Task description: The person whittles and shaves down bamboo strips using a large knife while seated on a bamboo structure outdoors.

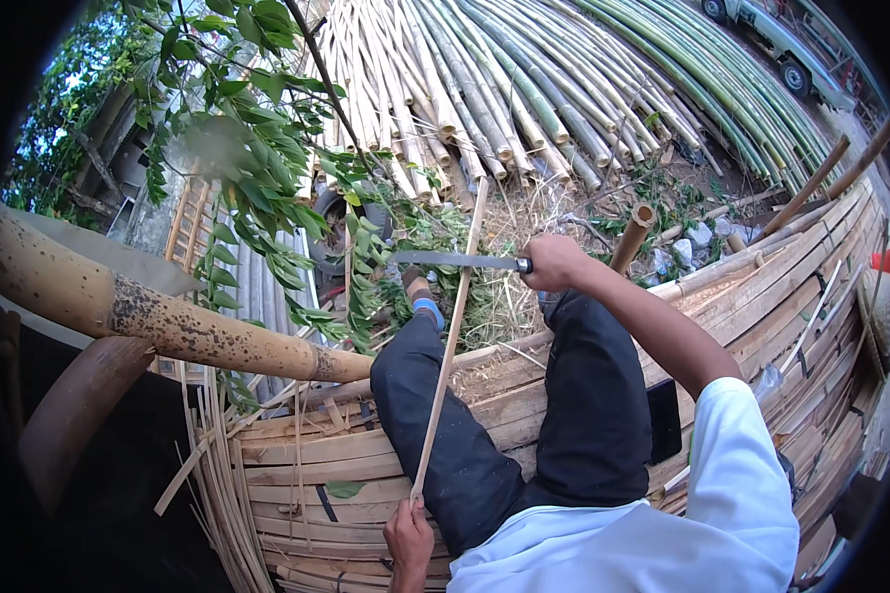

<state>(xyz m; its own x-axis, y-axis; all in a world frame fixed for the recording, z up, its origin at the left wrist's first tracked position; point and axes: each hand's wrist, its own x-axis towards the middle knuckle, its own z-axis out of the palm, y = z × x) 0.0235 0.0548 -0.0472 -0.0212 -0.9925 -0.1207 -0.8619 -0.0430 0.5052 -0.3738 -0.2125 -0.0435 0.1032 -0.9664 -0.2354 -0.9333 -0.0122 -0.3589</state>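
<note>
My right hand (552, 263) is closed round the dark handle of a long-bladed knife (445, 259), held out past my knees. Its grey blade points left and lies across a long, thin bamboo strip (447, 361). The strip runs from near my lap up and away between my legs, its far end close to the bamboo pile. My left hand (409, 539) grips the strip's near end beside my left thigh. From this view I cannot tell how deep, if at all, the blade is in the strip.
I sit on a slatted bamboo platform (307, 458). A thick bamboo pole (198, 326) juts in from the left, and an upright stub (633, 237) rises ahead. Leafy branches (257, 168) hang at left, near a tyre (341, 232). Bamboo poles (554, 89) lie beyond; a truck (791, 49) stands far right.
</note>
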